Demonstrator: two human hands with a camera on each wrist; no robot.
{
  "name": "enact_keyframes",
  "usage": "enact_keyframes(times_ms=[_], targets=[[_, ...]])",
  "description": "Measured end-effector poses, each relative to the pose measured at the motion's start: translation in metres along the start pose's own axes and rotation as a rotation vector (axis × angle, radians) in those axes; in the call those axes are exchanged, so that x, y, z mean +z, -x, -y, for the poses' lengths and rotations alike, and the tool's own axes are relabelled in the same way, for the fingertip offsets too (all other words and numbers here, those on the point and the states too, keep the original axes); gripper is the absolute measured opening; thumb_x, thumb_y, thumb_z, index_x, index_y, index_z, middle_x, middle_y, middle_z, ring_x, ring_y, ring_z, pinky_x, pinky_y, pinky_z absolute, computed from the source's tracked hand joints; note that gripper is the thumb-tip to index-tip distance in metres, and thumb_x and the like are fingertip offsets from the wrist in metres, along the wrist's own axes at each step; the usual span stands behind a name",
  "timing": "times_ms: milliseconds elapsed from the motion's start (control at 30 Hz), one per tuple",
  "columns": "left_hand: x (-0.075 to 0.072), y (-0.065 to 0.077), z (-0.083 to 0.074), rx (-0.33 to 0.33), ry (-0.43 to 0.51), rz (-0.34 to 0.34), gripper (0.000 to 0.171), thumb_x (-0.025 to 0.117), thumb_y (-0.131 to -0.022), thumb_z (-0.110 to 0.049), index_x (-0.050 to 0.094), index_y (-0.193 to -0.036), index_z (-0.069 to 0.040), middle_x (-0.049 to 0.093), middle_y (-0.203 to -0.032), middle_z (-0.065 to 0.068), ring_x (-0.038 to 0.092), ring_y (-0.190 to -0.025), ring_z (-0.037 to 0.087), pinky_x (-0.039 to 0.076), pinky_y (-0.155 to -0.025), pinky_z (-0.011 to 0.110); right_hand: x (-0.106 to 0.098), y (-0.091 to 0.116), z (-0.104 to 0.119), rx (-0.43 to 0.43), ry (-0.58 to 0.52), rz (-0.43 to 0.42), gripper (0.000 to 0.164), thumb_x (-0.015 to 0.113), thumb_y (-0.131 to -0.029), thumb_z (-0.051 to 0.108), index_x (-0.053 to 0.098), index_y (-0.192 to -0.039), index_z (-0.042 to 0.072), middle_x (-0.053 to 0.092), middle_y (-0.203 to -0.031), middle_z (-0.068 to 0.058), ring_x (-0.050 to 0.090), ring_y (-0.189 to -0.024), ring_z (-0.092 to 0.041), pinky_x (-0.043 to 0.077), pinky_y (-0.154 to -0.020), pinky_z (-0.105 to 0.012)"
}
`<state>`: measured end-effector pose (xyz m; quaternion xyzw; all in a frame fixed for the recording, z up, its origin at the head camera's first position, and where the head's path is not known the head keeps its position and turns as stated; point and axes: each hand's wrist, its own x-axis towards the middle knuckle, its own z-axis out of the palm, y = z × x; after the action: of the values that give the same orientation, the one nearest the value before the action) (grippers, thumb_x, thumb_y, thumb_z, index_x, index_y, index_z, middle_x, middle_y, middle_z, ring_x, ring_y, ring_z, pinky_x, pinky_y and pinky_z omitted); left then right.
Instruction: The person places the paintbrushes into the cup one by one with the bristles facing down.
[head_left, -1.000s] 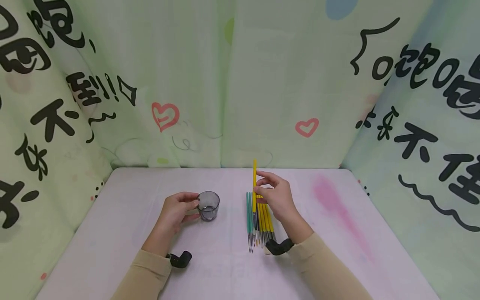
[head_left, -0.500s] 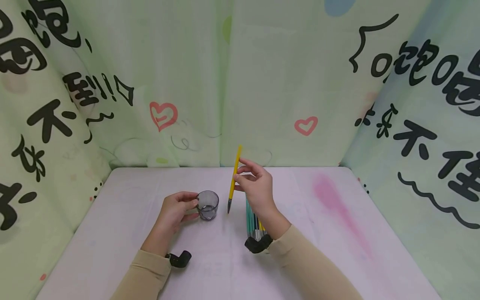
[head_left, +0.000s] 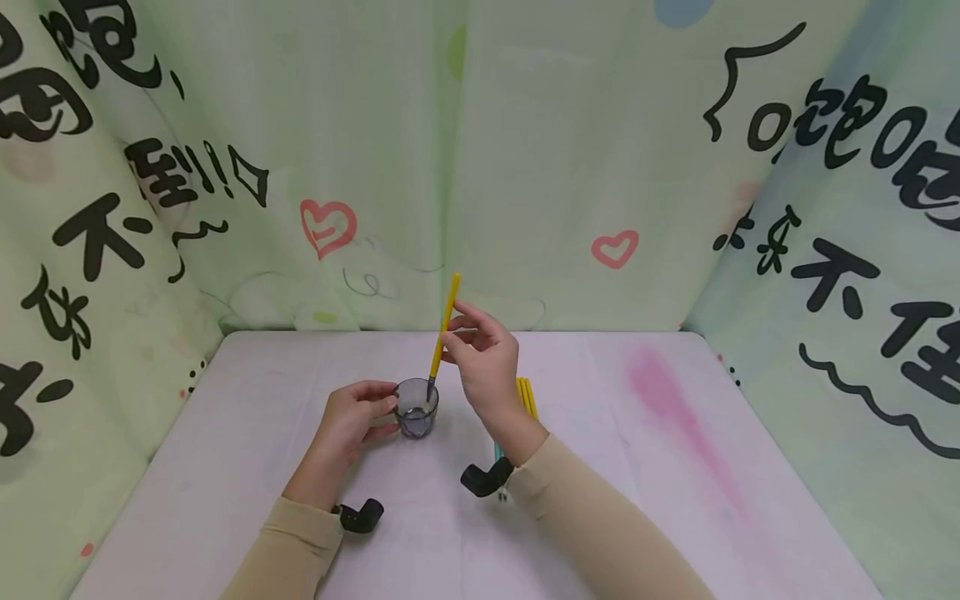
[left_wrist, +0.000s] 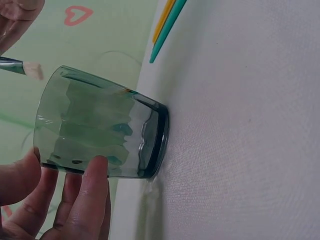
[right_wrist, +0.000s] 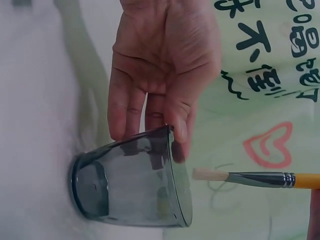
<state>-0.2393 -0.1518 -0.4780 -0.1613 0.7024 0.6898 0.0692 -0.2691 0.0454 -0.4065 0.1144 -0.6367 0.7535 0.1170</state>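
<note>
Brush over cup: ease in clean

Gripping see-thru cup [head_left: 414, 414] by its left side w/ L hand [head_left: 352, 421], thumb & fingers on wall nr rim. Pinching yellow paintbrush [head_left: 437, 357] by handle w/ R hand [head_left: 483, 362], w/ bristles [right_wrist: 210, 174] down & handle top leaning a bit right. Looks like putting brush into cup; just outside mouth & apart from rim in both wrist views, so not in yet.

For cup: left of centre on table [head_left: 420, 542], mouth up; can't tell if resting fully flat. To right of cup: more brushes, green [head_left: 498, 451] & yellow [head_left: 527, 396], partly blocked from view.

To do it well: aim for middle of mouth. Nr right side of it in head view, so prob. shift slightly left b4 lowering. Bring handle more upright, lower slowly, avoid bending bristles on rim. Hold cup steady w/o squeezing: smooth wall, poss. slippery, prob. tippy w/ handle leaning. Let go only after touching bottom & resting handle on rim, then back off w/o bumping cup.
</note>
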Motion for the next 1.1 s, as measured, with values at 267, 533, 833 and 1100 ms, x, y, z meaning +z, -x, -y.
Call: enact_keyframes(times_ms=[267, 533, 833, 1100], targets=[[0.001, -0.001, -0.002, -0.010, -0.005, 0.002, 0.031, 0.072, -0.102, -0.007, 0.073, -0.133, -0.005, 0.066, -0.135, 0.019, 0.071, -0.116, 0.031, 0.070, -0.088, 0.039, 0.012, 0.000, -0.018, -0.032, 0.035, 0.022, 0.043, 0.075, -0.097, -0.005, 0.075, -0.136, 0.012, 0.067, -0.116, -0.027, 0.070, -0.093, -0.016, 0.070, -0.081, -0.036], [-0.001, -0.002, -0.001, -0.022, -0.017, -0.005, 0.034, 0.072, -0.103, -0.009, 0.071, -0.137, -0.005, 0.066, -0.137, 0.018, 0.070, -0.114, 0.026, 0.070, -0.087, 0.037, 0.021, 0.009, -0.039, -0.014, 0.122, 0.102, 0.045, 0.075, -0.098, -0.003, 0.074, -0.138, 0.017, 0.070, -0.113, -0.017, 0.070, -0.097, -0.017, 0.070, -0.084, -0.033], [-0.002, -0.003, 0.001, 0.000, 0.012, 0.005, 0.034, 0.073, -0.102, -0.006, 0.071, -0.135, -0.003, 0.068, -0.130, 0.015, 0.067, -0.104, 0.020, 0.070, -0.086, 0.039, 0.027, 0.011, -0.055, 0.043, 0.183, 0.119, 0.044, 0.075, -0.098, -0.002, 0.076, -0.137, 0.020, 0.072, -0.113, -0.014, 0.068, -0.097, -0.017, 0.070, -0.082, -0.031], [-0.002, -0.001, -0.001, 0.003, 0.037, 0.016, 0.034, 0.073, -0.101, -0.005, 0.071, -0.134, 0.000, 0.070, -0.121, 0.011, 0.064, -0.100, 0.018, 0.071, -0.083, 0.039, 0.029, 0.010, -0.059, 0.068, 0.256, 0.138, 0.046, 0.075, -0.098, -0.001, 0.076, -0.137, 0.023, 0.073, -0.114, -0.011, 0.069, -0.098, -0.020, 0.070, -0.082, -0.034]])
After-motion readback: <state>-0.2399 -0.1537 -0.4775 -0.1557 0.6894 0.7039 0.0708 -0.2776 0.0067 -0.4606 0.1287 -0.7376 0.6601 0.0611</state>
